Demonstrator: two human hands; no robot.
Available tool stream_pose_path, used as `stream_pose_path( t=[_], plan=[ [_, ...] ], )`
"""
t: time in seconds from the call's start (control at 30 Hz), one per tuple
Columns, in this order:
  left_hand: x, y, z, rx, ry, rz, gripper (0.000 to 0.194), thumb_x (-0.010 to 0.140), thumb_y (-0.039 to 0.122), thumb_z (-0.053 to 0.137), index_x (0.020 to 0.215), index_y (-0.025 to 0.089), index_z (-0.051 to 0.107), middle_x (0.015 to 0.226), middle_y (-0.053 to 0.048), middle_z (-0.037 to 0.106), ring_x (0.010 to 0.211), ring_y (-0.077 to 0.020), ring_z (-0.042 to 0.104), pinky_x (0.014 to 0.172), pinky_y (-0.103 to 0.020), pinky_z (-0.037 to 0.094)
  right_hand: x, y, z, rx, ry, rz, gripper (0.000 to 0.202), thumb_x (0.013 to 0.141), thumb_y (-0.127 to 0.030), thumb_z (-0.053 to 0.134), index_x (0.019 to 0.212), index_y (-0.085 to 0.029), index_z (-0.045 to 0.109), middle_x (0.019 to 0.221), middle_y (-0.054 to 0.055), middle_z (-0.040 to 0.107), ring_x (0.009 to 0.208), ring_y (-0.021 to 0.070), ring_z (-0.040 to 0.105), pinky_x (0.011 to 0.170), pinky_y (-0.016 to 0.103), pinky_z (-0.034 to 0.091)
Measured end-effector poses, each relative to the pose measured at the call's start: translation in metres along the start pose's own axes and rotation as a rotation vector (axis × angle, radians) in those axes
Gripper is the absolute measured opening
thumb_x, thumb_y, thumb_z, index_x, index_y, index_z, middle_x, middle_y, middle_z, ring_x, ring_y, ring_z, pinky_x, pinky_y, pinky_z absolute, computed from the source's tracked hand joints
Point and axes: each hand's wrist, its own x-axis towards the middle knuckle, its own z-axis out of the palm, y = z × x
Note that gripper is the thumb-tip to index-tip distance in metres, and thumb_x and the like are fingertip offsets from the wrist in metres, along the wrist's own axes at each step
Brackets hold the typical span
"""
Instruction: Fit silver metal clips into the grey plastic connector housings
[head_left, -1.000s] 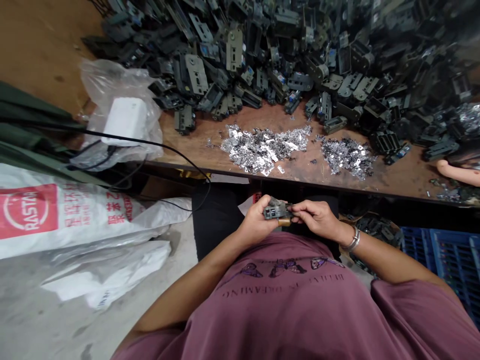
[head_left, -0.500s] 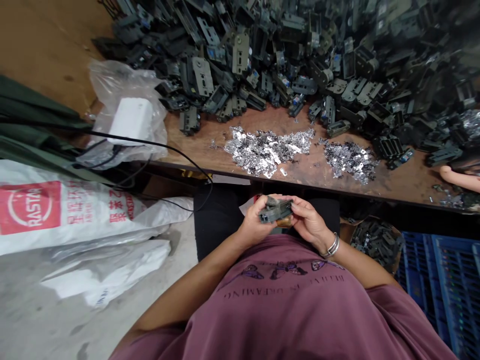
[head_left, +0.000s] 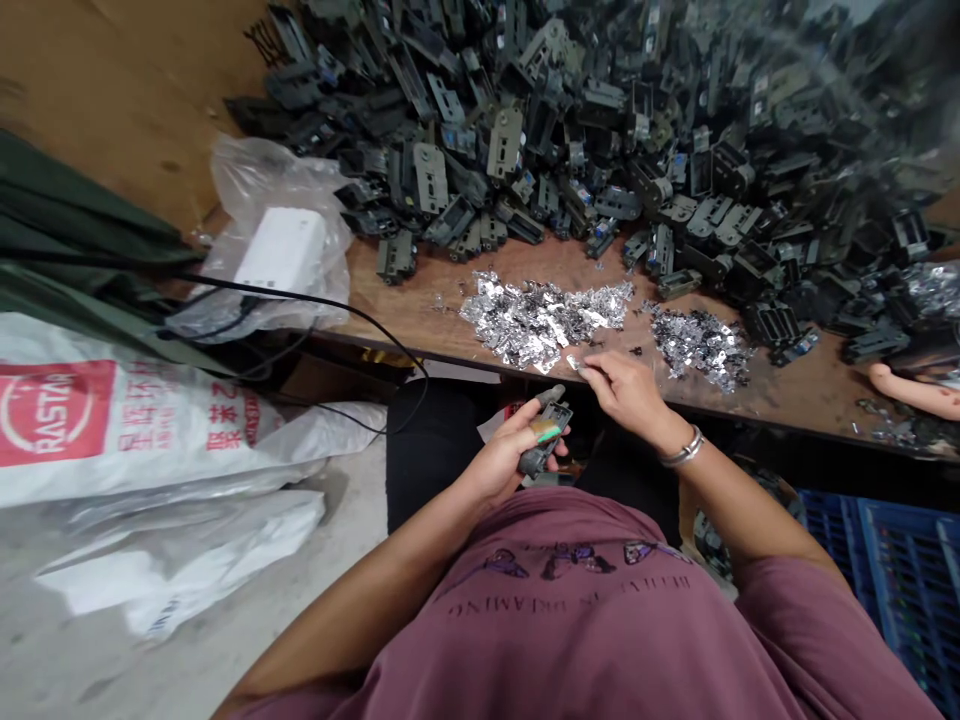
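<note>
Over the counter (head_left: 409, 305) spreads a great heap of dark housings (head_left: 577, 150), so I judge plenty is left. Closer to me lie the larger metal heap (head_left: 536, 315) and the smaller metal heap (head_left: 701, 345), both well stocked. My left hand (head_left: 510, 445) wraps around one housing (head_left: 540, 450), this side of the counter's edge; whether it's finished, I can't tell. My right hand (head_left: 626, 390) has its fingers nearly pinched together at one metal piece (head_left: 573, 362); I can't tell if they grip it.

left hand (head_left: 501, 455): holds dark housing (head_left: 535, 458) | right hand (head_left: 630, 392): at small metal piece (head_left: 573, 361)
</note>
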Motion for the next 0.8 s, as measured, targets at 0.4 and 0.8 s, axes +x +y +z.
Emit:
stream_pose_path(
  t=[0.4,0.8],
  plan=[
    [0.009,0.004,0.008,0.091,0.146,0.156,0.034,0.066,0.025,0.072,0.095,0.018,0.055,0.083,0.0,0.064,0.069,-0.0128,0.06,0.061,-0.024,0.049,-0.001,-0.013,0.007,0.227,0.12,-0.034,0.008,0.082,-0.021,0.064,0.077,-0.019,0.057,0.065,-0.002,0.06,0.054,0.0114,0.053,0.054,0.024,0.042],
    [0.006,-0.001,0.013,0.498,0.112,0.389,0.029,0.065,0.019,0.062,0.09,0.019,0.047,0.084,0.001,0.056,0.079,-0.0148,0.054,0.073,-0.029,0.045,-0.028,-0.038,0.016,0.259,0.338,-0.346,0.007,0.091,-0.016,0.06,0.09,-0.021,0.065,0.083,0.006,0.071,0.077,0.0161,0.068,0.069,0.029,0.057]
  ],
)
